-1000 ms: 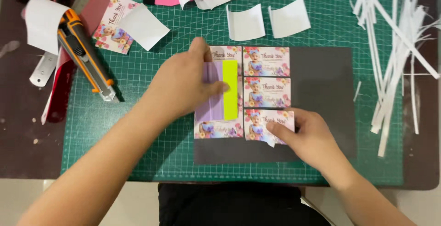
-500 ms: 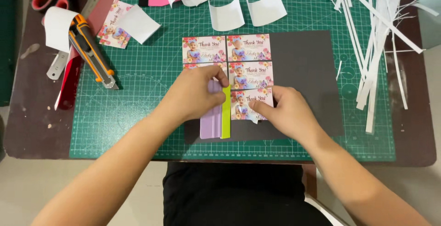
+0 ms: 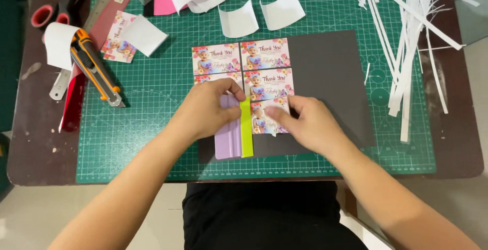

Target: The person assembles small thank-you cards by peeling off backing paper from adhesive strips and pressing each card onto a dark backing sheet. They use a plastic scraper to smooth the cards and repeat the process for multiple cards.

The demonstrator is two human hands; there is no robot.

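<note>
My left hand (image 3: 208,111) grips a lilac squeegee with a lime-green edge (image 3: 235,138), pressed flat on a dark grey sheet (image 3: 325,72). Several floral printed cards (image 3: 241,56) are stuck in two columns on that sheet. My right hand (image 3: 305,123) rests on the lowest right card (image 3: 264,120), fingertips pinching its upper edge, with a bit of white backing showing below it. The squeegee's green edge lies against that card's left side.
A green cutting mat (image 3: 152,102) covers the brown table. An orange utility knife (image 3: 94,67), a metal ruler (image 3: 63,79), scissors (image 3: 48,13) and a loose card (image 3: 118,39) lie at left. Curled white backing papers (image 3: 239,18) sit at the top, paper strips (image 3: 406,41) at right.
The squeegee has slid down the sheet toward me in my left hand. My right hand stayed on the lowest right card. The camera view shifted.
</note>
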